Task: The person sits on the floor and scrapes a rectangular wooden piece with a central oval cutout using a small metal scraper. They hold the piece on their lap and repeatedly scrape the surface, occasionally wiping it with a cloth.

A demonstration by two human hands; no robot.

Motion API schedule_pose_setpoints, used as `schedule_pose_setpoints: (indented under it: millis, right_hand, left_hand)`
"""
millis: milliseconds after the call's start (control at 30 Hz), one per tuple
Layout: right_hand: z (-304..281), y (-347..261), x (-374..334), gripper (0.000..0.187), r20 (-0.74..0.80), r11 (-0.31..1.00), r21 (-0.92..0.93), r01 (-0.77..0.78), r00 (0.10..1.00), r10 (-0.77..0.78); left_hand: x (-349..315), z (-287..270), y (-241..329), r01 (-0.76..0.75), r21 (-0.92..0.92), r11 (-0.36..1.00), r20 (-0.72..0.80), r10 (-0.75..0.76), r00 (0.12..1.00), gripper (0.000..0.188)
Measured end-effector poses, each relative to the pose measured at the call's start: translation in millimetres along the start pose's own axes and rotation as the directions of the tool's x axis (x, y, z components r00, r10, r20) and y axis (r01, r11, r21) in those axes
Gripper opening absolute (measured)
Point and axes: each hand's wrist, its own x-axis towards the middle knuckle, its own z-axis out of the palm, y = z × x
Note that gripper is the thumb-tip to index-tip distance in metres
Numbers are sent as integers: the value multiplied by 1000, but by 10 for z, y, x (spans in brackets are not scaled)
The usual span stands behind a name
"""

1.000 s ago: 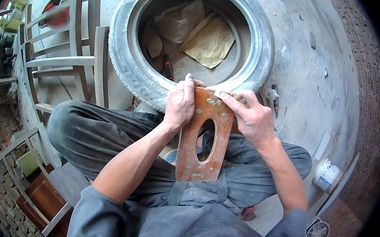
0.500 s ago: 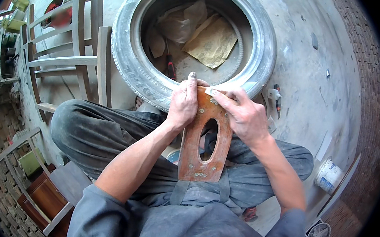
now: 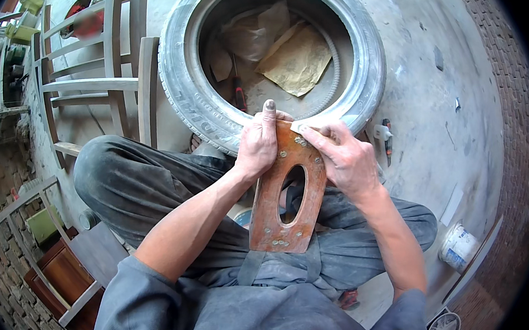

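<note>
A flat reddish-brown wooden board (image 3: pixel 297 237) with an oval cutout and several pale round spots stands tilted between my lap and the tyre. My left hand (image 3: pixel 257 145) is closed around its upper left corner, thumb pointing up. At the upper right corner my right hand (image 3: pixel 348 160) pinches a small whitish folded piece (image 3: pixel 297 126), perhaps sandpaper, pressed against the board's edge. Just beyond both hands lies a dusty grey tyre (image 3: pixel 178 65) on its side.
Inside the tyre are a yellowish paper sheet (image 3: pixel 299 63), a crumpled bag (image 3: pixel 252 36) and a red-handled screwdriver (image 3: pixel 240 96). Wooden chair frames (image 3: pixel 91 86) stand left. A knife-like tool (image 3: pixel 388 143) lies right of the tyre, and a white tub (image 3: pixel 459 247) sits lower right.
My right hand has shifted slightly right and down along the board's edge, still pinching the whitish piece. The left hand keeps its hold; the whole view has shifted a little.
</note>
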Motion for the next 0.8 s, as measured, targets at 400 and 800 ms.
schedule_pose_setpoints:
  millis: [400, 800]
  right_hand:
    - [39, -59, 100, 48, -6, 999, 33, 6, 1000, -6]
    - [-64, 43, -170, 46, -5, 999, -52, -3, 1000, 2]
  left_hand:
    - [4, 2, -44, -12, -3, 1000, 2, 12, 1000, 79]
    - [16, 16, -11, 4, -50, 999, 3, -4, 1000, 61]
